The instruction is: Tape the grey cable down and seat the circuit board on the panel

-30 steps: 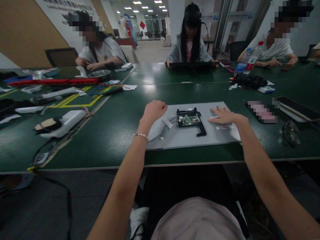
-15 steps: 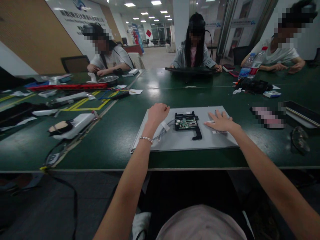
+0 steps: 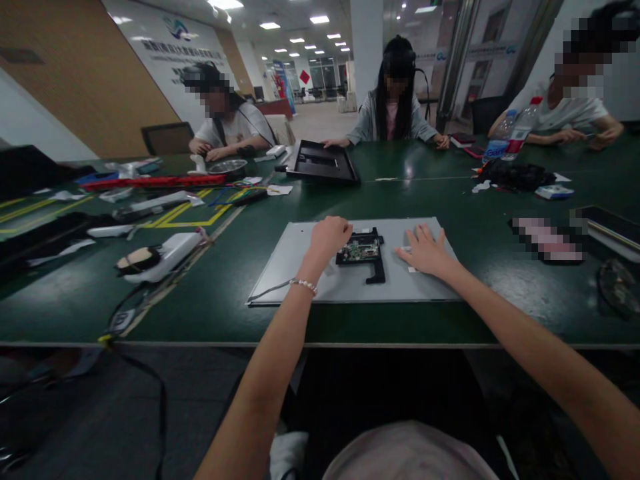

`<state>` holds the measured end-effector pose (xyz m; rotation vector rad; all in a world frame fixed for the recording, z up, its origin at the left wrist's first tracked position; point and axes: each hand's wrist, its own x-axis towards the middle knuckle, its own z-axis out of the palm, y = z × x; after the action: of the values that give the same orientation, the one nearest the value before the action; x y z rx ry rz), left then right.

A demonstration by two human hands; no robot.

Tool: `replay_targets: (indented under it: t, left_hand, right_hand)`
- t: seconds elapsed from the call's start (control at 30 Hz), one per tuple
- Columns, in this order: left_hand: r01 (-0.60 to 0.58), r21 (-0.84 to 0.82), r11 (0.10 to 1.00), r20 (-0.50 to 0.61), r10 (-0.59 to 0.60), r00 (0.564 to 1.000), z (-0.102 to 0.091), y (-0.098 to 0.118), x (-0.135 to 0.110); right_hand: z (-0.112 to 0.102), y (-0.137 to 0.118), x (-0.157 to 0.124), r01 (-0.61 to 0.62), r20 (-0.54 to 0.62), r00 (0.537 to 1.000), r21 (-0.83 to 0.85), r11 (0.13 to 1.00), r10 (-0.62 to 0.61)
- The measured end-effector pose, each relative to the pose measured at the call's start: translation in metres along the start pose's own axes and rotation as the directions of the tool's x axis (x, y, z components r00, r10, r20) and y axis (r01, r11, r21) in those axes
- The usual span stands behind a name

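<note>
- Left hand [image 3: 330,239]: fingers curled together into a loose fist, resting on the grey panel just beside the circuit board's left edge. Whether it grips anything cannot be told. Beaded bracelet [image 3: 303,285] on the wrist.
- Right hand [image 3: 423,252]: palm down, fingers spread apart, flat on the panel's right half, holding nothing.
- Grey panel [image 3: 295,257]: flat sheet lying near the tabletop's near edge, about midway along it.
- Circuit board [image 3: 358,250]: small green board seated in a black bracket [image 3: 375,270], on the middle of the panel, between the two hands.
- Thin cable [image 3: 270,290]: trails along the panel's near left corner.
- Tabletop [image 3: 450,320]: dark green.
- Black frame [image 3: 320,162]: tilted, toward the far edge, before a seated person.
- White handheld device [image 3: 160,253]: left of the panel, near the yellow tape lines [image 3: 175,217].
- Water bottles [image 3: 515,133]: two, toward the far right corner.
- Metal bowl [image 3: 227,165]: toward the far left, beside another person's hands.
</note>
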<state>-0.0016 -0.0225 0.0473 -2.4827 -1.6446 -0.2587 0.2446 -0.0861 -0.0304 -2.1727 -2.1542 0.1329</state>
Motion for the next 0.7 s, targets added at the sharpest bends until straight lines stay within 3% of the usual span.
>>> replay_targets:
  t: [0.43, 0.7]
  left_hand:
    - [-0.033, -0.047, 0.998, -0.025, 0.031, 0.999, -0.007, 0.016, -0.004]
    - [0.022, -0.051, 0.998, -0.046, -0.024, 0.999, 0.003, 0.015, -0.003]
  right_hand:
    - [0.006, -0.061, 0.020, 0.029, -0.113, 0.993, 0.098, 0.995, -0.018]
    - [0.011, -0.106, 0.044, 0.023, -0.120, 0.993, 0.160, 0.987, -0.004]
